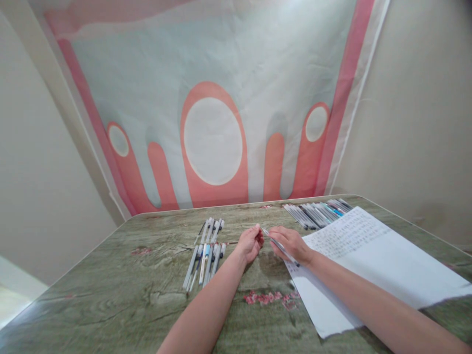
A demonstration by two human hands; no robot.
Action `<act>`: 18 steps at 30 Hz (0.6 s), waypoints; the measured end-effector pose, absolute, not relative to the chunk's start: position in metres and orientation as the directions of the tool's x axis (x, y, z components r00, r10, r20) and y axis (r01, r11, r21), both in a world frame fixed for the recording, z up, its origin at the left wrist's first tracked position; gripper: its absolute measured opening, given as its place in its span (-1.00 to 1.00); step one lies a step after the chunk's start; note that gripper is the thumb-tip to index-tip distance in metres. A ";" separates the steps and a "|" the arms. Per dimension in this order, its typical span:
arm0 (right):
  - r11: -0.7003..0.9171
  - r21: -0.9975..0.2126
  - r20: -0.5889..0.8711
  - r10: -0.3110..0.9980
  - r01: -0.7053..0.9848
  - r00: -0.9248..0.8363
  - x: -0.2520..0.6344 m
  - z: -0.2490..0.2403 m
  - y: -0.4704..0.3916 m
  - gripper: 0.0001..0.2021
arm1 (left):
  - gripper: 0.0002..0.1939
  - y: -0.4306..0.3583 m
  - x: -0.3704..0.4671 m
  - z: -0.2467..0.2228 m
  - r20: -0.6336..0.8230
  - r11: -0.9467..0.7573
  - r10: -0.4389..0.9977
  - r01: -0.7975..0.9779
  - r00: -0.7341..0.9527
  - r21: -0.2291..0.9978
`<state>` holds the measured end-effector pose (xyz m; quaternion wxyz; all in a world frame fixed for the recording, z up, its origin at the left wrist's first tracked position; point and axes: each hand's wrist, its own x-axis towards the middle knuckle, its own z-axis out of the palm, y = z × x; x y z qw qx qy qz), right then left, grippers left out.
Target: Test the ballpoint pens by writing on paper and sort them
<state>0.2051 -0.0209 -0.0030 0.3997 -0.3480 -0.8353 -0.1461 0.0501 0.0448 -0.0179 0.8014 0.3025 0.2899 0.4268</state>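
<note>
Right hand (289, 242): here we are, fingers clamped round a slim pen (292, 260), tilted across the palm, dark end at the paper's left edge.
Left hand (251, 243): fingers curled together right by the pen's far end; touching it, or pinching something small? Can't tell from here.
Pens at left: two clusters on the wood-patterned tabletop (110, 295), a far cluster (210, 231) and a near cluster (202, 268), laid roughly side by side.
Pens at right: a longer row of pens (317, 216) beyond the paper, so I'd judge plenty unhandled if they're in play.
Pen in play: in neither batch, so mid-handling, I'd say, not yet set down.
Paper (391, 265): handwriting (350, 233) covers the far part; the near part's blank, so the sheet is only partly filled.
</note>
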 end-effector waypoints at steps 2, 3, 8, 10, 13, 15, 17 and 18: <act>0.706 0.010 0.777 0.440 0.708 -0.450 0.204 -0.003 -0.020 -0.77 | -0.83 0.045 0.050 -0.017 -0.203 0.465 0.851 -0.516 0.485 0.719; 0.699 0.022 0.779 0.436 0.714 -0.451 0.204 -0.003 -0.019 -0.76 | -0.83 0.045 0.050 -0.017 -0.199 0.468 0.848 -0.519 0.491 0.715; 0.693 0.026 0.778 0.439 0.721 -0.450 0.204 -0.004 -0.019 -0.76 | -0.83 0.044 0.050 -0.016 -0.195 0.472 0.841 -0.509 0.504 0.720; 0.696 0.022 0.775 0.441 0.717 -0.452 0.204 -0.004 -0.019 -0.77 | -0.83 0.044 0.050 -0.016 -0.191 0.472 0.839 -0.507 0.510 0.722; 0.694 0.015 0.772 0.449 0.720 -0.450 0.204 -0.004 -0.018 -0.77 | -0.83 0.043 0.050 -0.016 -0.190 0.473 0.838 -0.506 0.512 0.721; 0.689 0.011 0.767 0.459 0.725 -0.448 0.204 -0.004 -0.018 -0.77 | -0.84 0.042 0.050 -0.016 -0.195 0.473 0.839 -0.504 0.508 0.722; 0.682 0.006 0.762 0.470 0.731 -0.445 0.204 -0.004 -0.019 -0.77 | -0.85 0.042 0.050 -0.016 -0.192 0.473 0.839 -0.508 0.509 0.720; 0.680 0.003 0.760 0.475 0.733 -0.443 0.204 -0.004 -0.019 -0.77 | -0.85 0.042 0.050 -0.016 -0.187 0.471 0.840 -0.512 0.509 0.718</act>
